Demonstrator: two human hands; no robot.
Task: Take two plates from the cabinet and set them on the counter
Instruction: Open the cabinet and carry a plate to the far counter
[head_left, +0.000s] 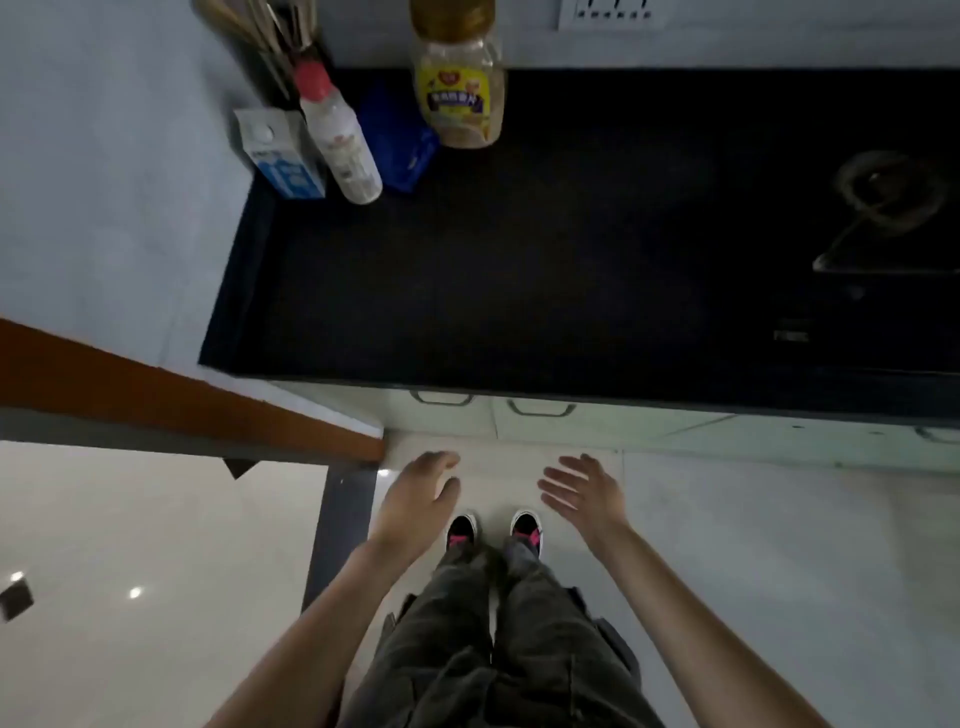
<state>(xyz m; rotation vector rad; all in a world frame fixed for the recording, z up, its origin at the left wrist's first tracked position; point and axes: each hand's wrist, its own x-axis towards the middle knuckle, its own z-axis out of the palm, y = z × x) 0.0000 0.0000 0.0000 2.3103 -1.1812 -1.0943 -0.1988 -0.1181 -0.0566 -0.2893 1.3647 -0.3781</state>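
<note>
A black counter (519, 270) stretches in front of me. Below its front edge are pale cabinet doors (597, 421) with metal handles (540, 409), all closed. No plates show anywhere. My left hand (421, 499) hovers above the floor in front of the cabinet, fingers loosely curled and holding nothing. My right hand (582, 491) hangs beside it with fingers spread, also holding nothing. Neither hand touches the cabinet.
At the counter's back left stand a milk carton (280, 156), a red-capped white bottle (340, 140), a blue packet (400, 140), a large yellow-labelled jar (460, 88) and a utensil holder (270, 41). A gas hob (893, 208) sits at right. A brown door frame (182, 400) juts in at left.
</note>
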